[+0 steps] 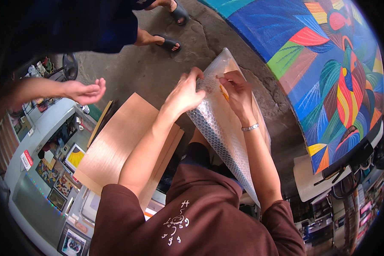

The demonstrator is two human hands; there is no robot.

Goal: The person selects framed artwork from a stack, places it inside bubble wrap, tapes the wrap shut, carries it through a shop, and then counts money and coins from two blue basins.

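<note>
Clear bubble wrap covers a flat, pale brown panel that stands tilted in front of my body. My left hand grips the wrap at its upper left edge, with thumb and fingers bent around it. Over the panel's upper right part, my right hand is closed, fingertips pinched together. A slim yellow object pokes out beneath that hand; its kind is too small to make out. A metal-banded watch circles my right wrist.
Thin wooden boards lean at my left. A large colourful painting fills the right side. Another person's hand reaches in from the left, near framed pictures. A person's sandalled foot stands on the concrete floor.
</note>
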